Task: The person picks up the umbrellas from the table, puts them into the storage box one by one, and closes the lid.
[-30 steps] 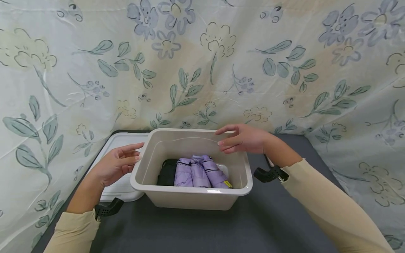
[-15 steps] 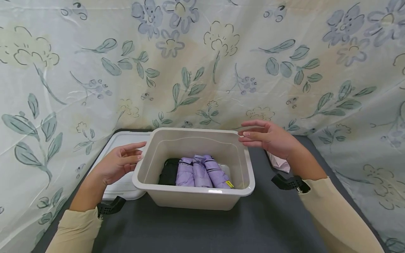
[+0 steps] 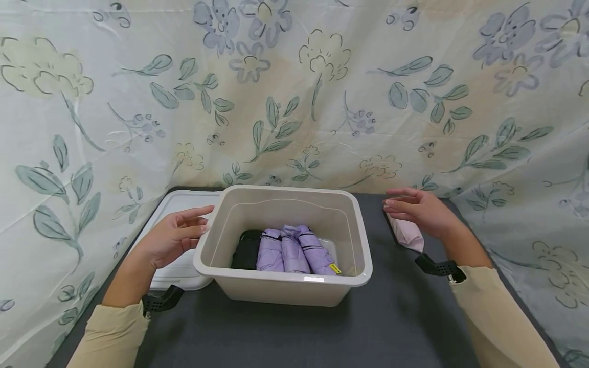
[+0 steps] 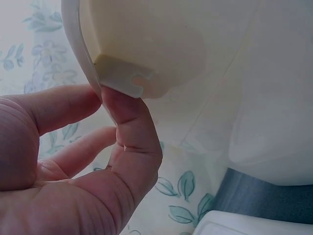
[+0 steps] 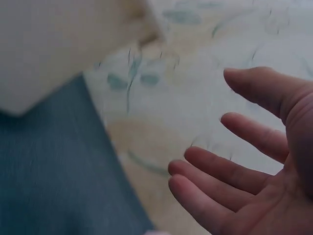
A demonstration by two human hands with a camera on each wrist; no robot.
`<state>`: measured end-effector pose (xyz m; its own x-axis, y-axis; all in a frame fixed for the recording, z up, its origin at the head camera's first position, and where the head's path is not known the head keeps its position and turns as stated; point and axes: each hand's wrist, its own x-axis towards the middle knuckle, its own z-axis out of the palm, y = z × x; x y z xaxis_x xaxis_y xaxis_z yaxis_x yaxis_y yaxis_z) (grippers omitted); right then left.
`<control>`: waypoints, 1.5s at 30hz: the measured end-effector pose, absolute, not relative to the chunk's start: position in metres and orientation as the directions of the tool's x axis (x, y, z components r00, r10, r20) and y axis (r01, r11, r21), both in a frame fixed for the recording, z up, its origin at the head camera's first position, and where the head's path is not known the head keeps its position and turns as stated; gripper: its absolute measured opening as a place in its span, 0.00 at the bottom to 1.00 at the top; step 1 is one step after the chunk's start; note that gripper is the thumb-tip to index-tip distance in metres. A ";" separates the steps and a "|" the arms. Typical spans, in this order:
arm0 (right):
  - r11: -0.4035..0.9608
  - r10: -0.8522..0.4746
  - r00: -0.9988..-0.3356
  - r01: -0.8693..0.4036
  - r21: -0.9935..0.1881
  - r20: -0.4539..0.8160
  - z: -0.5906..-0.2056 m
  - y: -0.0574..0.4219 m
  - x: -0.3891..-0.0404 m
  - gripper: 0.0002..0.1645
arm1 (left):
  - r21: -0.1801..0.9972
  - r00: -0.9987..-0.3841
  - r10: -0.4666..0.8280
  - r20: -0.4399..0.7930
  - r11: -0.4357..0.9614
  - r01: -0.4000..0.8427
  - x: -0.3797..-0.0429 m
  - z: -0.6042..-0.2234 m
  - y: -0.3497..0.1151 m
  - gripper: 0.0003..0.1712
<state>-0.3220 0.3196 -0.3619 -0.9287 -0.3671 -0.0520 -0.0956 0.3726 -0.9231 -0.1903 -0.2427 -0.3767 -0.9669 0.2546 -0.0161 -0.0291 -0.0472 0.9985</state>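
Observation:
A beige plastic storage bin [image 3: 285, 290] stands in the middle of the table. Inside it, a black bundle [image 3: 246, 250] lies beside several rolled lilac fabric bundles [image 3: 294, 250], one with a yellow tag. My left hand [image 3: 177, 236] grips the bin's left rim; in the left wrist view its thumb and fingers [image 4: 134, 142] pinch the edge near a small notched tab. To the right of the bin, my right hand [image 3: 421, 212] hovers with relaxed, spread fingers and holds nothing. Below it shows a pale pink folded fabric item [image 3: 407, 235], its upper end hidden by the hand.
A white lid [image 3: 177, 278] lies flat behind and left of the bin, partly under the left hand. The dark grey tabletop [image 3: 276, 337] runs back to a floral curtain [image 3: 294, 92]. A thin dark edge shows along the pink item.
My right hand has moved right, from over the bin's back right rim to above the pink item, which has come into sight. The left hand stays at the rim.

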 end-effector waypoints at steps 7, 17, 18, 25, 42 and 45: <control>0.565 -0.302 -0.953 -0.166 -0.808 -0.016 -0.391 0.341 -0.338 0.38 | 0.998 -0.966 0.258 -0.024 -0.051 -0.038 -0.191 -0.375 -0.241 0.29; 0.635 -0.087 -0.996 -0.032 -0.772 -0.030 -0.420 0.361 -0.362 0.41 | 0.999 -0.969 0.242 -0.041 -0.023 -0.048 -0.193 -0.371 -0.241 0.34; 0.643 -0.062 -0.997 -0.003 -0.766 -0.048 -0.423 0.363 -0.365 0.41 | 0.999 -0.969 0.242 -0.043 -0.020 -0.049 -0.194 -0.371 -0.241 0.34; 0.659 -0.009 -0.975 0.160 -0.735 -0.220 -0.449 0.379 -0.382 0.46 | 0.998 -0.967 0.249 -0.050 -0.028 -0.059 -0.194 -0.368 -0.242 0.35; 0.590 -0.090 -0.944 0.205 -0.781 -0.317 -0.460 0.380 -0.390 0.41 | 0.996 -0.969 0.244 -0.039 -0.066 -0.056 -0.192 -0.373 -0.241 0.29; 0.582 -0.082 -0.945 0.214 -0.784 -0.318 -0.461 0.378 -0.391 0.42 | 0.996 -0.973 0.228 -0.042 -0.063 -0.058 -0.191 -0.374 -0.240 0.28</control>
<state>-0.3907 0.3775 -0.4606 -0.9446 -0.0816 -0.3180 0.2138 0.5821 -0.7845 -0.1909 -0.2402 -0.3738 -0.9728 0.2280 -0.0419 -0.0576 -0.0627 0.9964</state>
